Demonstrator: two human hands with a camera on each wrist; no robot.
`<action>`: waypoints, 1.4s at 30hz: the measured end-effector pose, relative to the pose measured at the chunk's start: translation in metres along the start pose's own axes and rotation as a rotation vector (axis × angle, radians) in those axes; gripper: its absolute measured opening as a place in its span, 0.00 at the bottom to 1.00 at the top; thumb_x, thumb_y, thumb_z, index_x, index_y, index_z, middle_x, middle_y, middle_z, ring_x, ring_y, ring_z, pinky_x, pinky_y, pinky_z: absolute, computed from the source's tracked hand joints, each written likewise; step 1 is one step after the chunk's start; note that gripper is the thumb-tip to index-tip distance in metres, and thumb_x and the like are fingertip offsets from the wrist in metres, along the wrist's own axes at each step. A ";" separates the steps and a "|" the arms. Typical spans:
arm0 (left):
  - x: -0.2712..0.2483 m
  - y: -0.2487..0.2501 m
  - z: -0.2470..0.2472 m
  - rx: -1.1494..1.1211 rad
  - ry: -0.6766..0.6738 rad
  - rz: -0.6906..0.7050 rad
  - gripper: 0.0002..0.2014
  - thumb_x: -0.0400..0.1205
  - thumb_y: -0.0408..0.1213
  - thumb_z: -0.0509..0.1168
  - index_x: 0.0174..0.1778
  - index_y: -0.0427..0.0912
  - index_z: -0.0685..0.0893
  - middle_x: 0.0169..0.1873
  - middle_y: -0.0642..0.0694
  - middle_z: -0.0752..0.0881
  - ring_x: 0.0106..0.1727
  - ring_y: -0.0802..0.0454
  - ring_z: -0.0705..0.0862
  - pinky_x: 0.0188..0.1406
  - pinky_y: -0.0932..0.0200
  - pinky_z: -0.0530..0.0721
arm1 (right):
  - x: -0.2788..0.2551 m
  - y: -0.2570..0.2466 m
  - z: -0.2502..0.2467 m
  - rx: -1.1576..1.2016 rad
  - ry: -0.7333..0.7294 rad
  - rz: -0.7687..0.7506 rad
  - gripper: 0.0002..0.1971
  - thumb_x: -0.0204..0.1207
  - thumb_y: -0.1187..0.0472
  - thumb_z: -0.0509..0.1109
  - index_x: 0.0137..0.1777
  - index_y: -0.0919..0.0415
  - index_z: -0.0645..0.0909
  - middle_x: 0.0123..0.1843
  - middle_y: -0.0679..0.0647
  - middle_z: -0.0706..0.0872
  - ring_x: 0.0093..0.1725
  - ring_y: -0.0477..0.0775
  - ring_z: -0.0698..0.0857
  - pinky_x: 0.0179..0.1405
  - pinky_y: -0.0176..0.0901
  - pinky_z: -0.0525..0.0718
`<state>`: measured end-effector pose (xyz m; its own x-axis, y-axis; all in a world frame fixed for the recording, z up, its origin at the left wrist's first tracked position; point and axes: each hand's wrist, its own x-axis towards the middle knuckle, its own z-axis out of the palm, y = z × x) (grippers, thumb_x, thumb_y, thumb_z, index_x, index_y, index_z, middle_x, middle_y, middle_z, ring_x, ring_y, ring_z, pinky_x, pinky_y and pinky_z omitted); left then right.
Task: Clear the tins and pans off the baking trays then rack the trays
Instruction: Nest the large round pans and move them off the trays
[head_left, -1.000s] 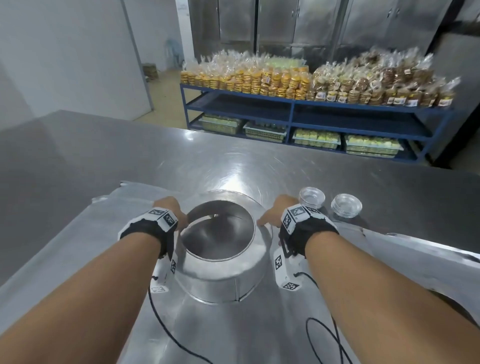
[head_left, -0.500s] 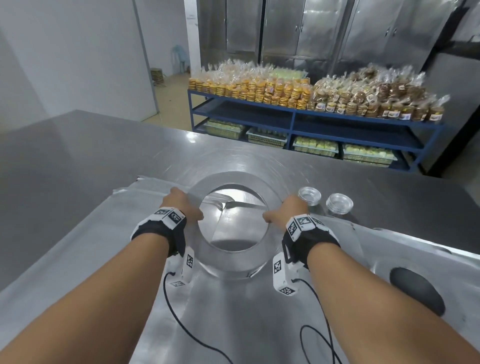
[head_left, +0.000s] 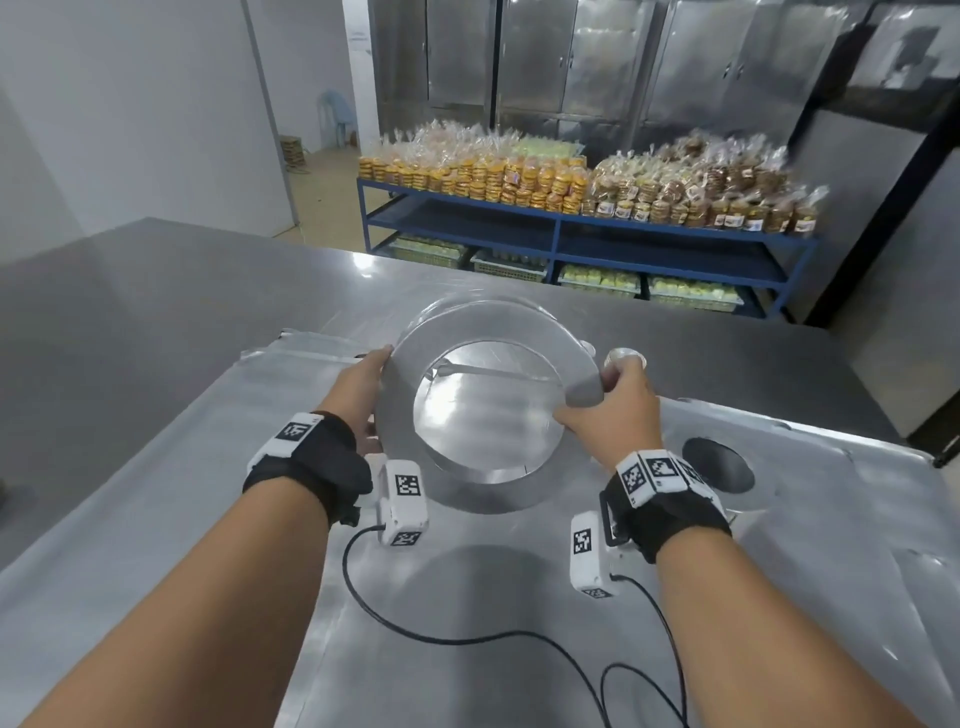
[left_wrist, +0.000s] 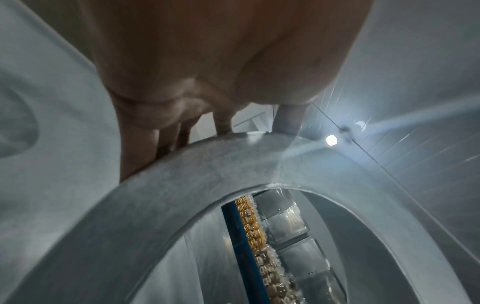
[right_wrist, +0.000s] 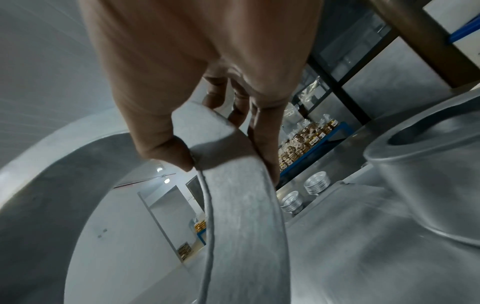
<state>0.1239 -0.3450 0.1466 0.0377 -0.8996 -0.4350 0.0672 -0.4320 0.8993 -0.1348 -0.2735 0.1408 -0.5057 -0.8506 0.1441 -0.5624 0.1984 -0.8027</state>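
A large round metal ring pan (head_left: 470, 325), open through its middle, hangs tilted above the baking tray (head_left: 208, 493). My left hand (head_left: 366, 387) grips its left wall and my right hand (head_left: 610, 410) grips its right wall. In the left wrist view my left hand (left_wrist: 221, 123) curls its fingers over the ring pan's (left_wrist: 182, 185) edge. The right wrist view shows my right hand (right_wrist: 226, 162) pinching the ring pan's (right_wrist: 241, 205) wall, thumb inside and fingers outside. A second round pan (head_left: 763, 499) stands on the tray to the right.
Two stacks of small tins (right_wrist: 317, 183) stand on the steel table (head_left: 156, 312) just past the tray, behind my right hand. Across the aisle a blue shelf (head_left: 571, 223) carries bagged baked goods. Wrist-camera cables (head_left: 467, 636) trail over the tray near me.
The ring pan stood on the tray a second ago. Both hands have lifted it up and away from me, and it now tilts so I see through it.
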 end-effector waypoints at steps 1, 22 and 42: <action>-0.014 -0.004 -0.001 -0.036 -0.035 0.011 0.15 0.81 0.58 0.63 0.49 0.52 0.84 0.45 0.44 0.86 0.46 0.41 0.85 0.49 0.46 0.85 | -0.011 0.002 -0.005 0.021 0.021 -0.022 0.30 0.56 0.58 0.84 0.53 0.55 0.71 0.53 0.53 0.80 0.52 0.58 0.80 0.47 0.48 0.79; -0.130 -0.138 -0.107 -0.109 -0.419 0.178 0.22 0.87 0.54 0.56 0.66 0.45 0.85 0.58 0.45 0.90 0.60 0.50 0.88 0.59 0.52 0.82 | -0.237 0.037 -0.009 0.434 0.031 0.239 0.34 0.56 0.21 0.73 0.49 0.48 0.90 0.43 0.52 0.93 0.51 0.59 0.91 0.62 0.64 0.86; -0.144 -0.180 -0.158 0.151 -0.240 0.183 0.28 0.79 0.23 0.60 0.76 0.46 0.73 0.64 0.43 0.83 0.64 0.43 0.82 0.54 0.56 0.83 | -0.297 0.059 0.034 0.335 0.033 0.410 0.11 0.60 0.69 0.82 0.36 0.52 0.87 0.44 0.54 0.92 0.43 0.58 0.92 0.45 0.59 0.93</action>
<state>0.2641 -0.1276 0.0403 -0.2017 -0.9446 -0.2591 -0.0684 -0.2503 0.9658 0.0044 -0.0262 0.0309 -0.6639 -0.7187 -0.2067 -0.0772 0.3407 -0.9370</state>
